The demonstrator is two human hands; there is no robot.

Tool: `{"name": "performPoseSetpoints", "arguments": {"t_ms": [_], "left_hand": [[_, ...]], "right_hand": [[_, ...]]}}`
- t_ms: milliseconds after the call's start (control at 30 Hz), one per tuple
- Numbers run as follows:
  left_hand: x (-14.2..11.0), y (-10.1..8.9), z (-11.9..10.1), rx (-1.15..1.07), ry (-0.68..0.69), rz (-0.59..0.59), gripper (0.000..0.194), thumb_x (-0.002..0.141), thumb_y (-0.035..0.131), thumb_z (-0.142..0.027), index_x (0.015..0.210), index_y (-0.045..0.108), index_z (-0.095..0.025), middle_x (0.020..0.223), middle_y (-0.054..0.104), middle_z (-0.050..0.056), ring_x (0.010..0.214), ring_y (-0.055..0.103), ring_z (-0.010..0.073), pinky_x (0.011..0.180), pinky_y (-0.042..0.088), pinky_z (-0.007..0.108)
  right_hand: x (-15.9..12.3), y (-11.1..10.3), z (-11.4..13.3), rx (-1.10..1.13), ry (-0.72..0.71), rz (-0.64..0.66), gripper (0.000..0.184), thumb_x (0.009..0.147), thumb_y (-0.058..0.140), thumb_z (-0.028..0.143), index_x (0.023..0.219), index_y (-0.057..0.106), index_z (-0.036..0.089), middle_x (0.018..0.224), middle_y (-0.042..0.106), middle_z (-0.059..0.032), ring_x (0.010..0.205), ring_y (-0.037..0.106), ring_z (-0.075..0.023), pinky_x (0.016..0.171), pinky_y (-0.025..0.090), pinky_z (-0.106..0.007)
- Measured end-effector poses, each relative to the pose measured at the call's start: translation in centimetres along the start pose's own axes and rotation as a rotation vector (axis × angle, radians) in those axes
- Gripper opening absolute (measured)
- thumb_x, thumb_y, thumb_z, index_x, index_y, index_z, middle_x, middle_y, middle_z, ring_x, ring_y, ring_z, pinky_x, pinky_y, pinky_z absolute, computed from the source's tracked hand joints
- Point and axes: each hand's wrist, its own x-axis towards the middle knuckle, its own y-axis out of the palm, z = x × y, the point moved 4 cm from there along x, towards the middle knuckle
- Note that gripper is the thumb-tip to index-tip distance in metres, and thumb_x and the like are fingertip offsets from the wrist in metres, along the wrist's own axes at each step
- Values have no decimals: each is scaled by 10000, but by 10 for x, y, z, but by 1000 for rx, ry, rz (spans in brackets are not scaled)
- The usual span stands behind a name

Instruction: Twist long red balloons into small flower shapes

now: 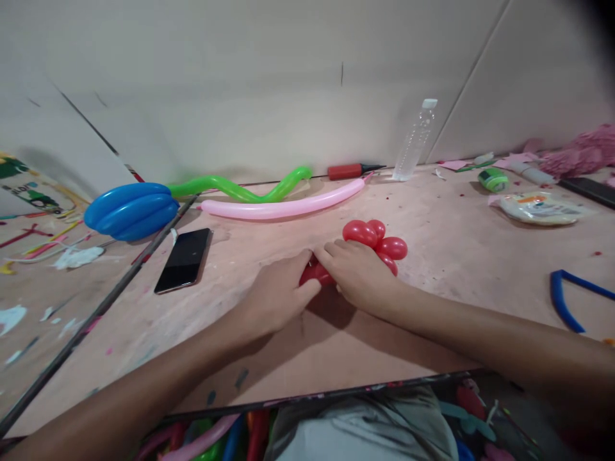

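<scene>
Both hands grip a red balloon [359, 234] twisted into several round bubbles, just above the tabletop. My left hand [280, 289] has its fingers closed around the left end of it. Over its middle lies my right hand [358, 272], fingers curled close to the left fingertips. Several red bubbles stick out past the right hand. What the fingertips pinch is hidden beneath them. Beyond the hands a long pink balloon [283, 208] lies crosswise, with a wavy green balloon [250, 191] behind it and a bundled blue balloon [132, 211] at the left.
A phone [185, 259] lies left of the hands. Near the wall are a red hand pump [344, 171] and an upright water bottle [414, 142]. At right sit a clear packet [538, 208], a green roll [493, 180] and a blue strip [560, 301]. More balloons [206, 442] show below the table edge.
</scene>
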Motion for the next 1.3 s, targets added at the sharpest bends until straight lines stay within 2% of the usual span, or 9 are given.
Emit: {"name": "performPoseSetpoints", "arguments": {"t_ms": [133,233,333,433,567,733,900,1000,1300], "left_hand": [[0,8,-1,193,-31,31,446,925,657,-483,1275,651,-206,1293,738,128,1128,692,354,967,519,456],[3,12,3,212,2,117,354,975,610,-467,1189,698,-198,1253,755,125,1095,705,340,946,523,433],[5,11,6,227,25,162,306,996,589,-441,1134,709,-196,1213,769,115,1056,714,324,920,525,409],[7,11,7,242,53,169,306,1009,571,-430,1178,689,-204,1240,762,111,1065,717,317,900,526,389],[7,15,10,352,48,199,358,1036,500,-461,1114,703,-176,1149,782,145,987,735,332,826,527,385],[7,18,9,431,50,230,328,1048,465,-393,1100,701,-172,1094,789,152,983,745,332,816,527,378],[6,17,3,514,62,243,267,1025,444,-258,1054,696,-175,994,800,149,875,760,336,763,526,383],[5,18,2,555,62,252,305,1033,414,-249,987,704,-169,919,797,148,806,755,318,744,521,373],[3,18,-2,604,65,264,282,994,438,-174,995,719,-157,924,801,148,783,749,309,750,524,383]], "right_hand": [[2,2,0,-2,-2,14,87,913,637,149,998,652,134,1003,740,-132,911,689,-287,738,436,-365],[3,6,-1,5,-22,54,38,922,629,148,932,665,142,924,752,-115,816,702,-259,670,421,-347],[3,10,-2,11,-27,83,84,938,591,141,931,675,146,867,754,-94,729,700,-237,603,393,-338],[2,12,0,13,-23,98,105,916,584,141,942,686,145,881,763,-100,720,709,-245,581,388,-340],[2,10,2,15,-13,136,119,887,589,147,895,708,146,847,771,-111,692,713,-251,559,392,-334],[2,8,3,8,10,179,169,893,573,148,881,741,132,813,777,-137,673,716,-256,532,392,-317],[2,11,4,9,7,200,207,899,559,138,843,758,128,805,778,-149,683,722,-259,549,410,-318],[1,12,5,12,5,196,232,915,545,139,833,761,127,795,775,-149,690,721,-258,567,421,-323],[2,17,4,20,3,162,216,952,531,122,897,740,127,798,762,-131,697,706,-234,607,427,-313]]}}
